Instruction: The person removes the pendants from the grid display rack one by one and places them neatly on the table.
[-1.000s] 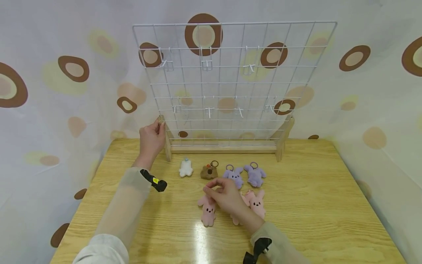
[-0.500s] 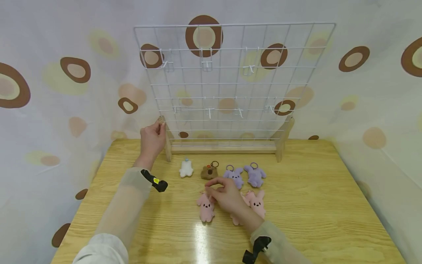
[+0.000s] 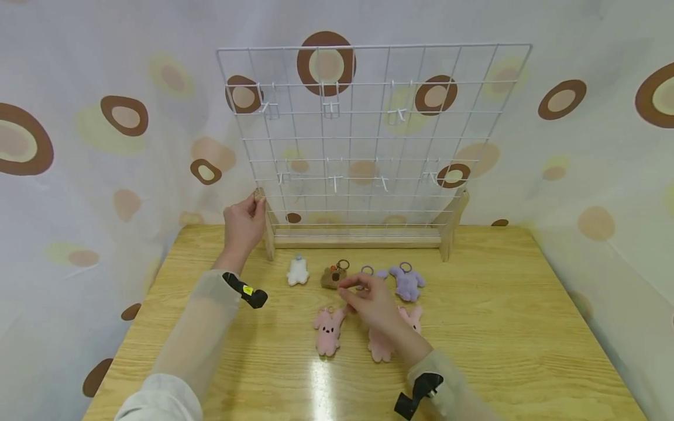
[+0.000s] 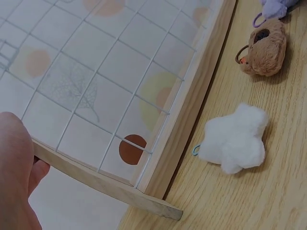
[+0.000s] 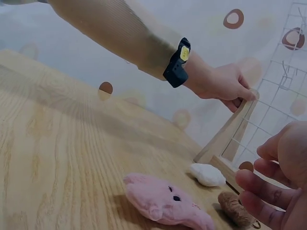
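My left hand [image 3: 244, 225] grips the top of the left wooden upright [image 4: 103, 181] of a white wire grid rack [image 3: 368, 47]. On the table, a pink bunny plush keychain [image 3: 328, 336] lies face up with its ring toward the rack. Just right of its ear, my right hand [image 3: 375, 304] hovers with loosely bent fingers and nothing between them. Two more pink plush keychains [image 3: 380, 345] are partly hidden beneath that hand and wrist. One purple plush keychain [image 3: 381, 274] is mostly covered by the right fingers; a second purple one [image 3: 408, 283] lies beside it.
A white plush keychain [image 3: 298, 272] and a brown bear-like plush keychain [image 3: 332, 279] lie in front of the rack's wooden base bar [image 3: 358, 241]. Several white hooks [image 3: 334, 182] hang on the grid in two rows. A patterned cloth backdrop surrounds the table [image 3: 500, 327].
My right hand has let go of the pink bunny keychain at its top and moved slightly right. The bunny shifted a little toward the rack and left. My left hand keeps its grip.
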Demonstrator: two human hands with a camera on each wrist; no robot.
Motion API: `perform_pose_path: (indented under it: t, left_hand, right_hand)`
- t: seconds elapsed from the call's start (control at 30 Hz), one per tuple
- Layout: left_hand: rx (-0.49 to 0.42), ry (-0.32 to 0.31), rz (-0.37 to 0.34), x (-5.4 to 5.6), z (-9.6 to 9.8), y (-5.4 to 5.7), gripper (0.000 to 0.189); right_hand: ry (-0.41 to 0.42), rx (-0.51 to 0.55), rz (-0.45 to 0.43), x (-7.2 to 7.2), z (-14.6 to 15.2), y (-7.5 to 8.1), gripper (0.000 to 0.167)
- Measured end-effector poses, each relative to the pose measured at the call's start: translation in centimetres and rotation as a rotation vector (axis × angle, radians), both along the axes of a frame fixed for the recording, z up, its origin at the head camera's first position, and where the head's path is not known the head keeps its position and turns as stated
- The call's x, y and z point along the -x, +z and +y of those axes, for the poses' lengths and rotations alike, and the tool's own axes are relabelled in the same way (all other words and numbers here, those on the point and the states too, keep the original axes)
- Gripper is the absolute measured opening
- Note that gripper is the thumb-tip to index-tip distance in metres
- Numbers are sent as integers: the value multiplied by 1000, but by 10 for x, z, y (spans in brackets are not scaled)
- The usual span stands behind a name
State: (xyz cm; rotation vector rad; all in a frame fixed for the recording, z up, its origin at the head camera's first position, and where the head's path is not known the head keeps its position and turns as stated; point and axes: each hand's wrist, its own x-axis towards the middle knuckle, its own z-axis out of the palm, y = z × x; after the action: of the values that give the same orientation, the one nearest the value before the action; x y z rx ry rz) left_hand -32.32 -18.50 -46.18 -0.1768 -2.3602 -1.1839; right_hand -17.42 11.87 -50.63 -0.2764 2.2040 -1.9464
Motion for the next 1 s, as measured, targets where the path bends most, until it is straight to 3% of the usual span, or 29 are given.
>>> perform_pose_path:
  t: [0.23,0.67,1.0]
  left_hand:
    - [-16,5,21,1,0,0,26]
    - [-49,22,13,-4,6,1,30]
    - [-98,21,82,-9,9,3,29]
  right_hand:
    - [-46,40,-8,7,13,12,23]
    - [-127,62,95,19,44,33,20]
    - [-268,45,164,30,68,54,23]
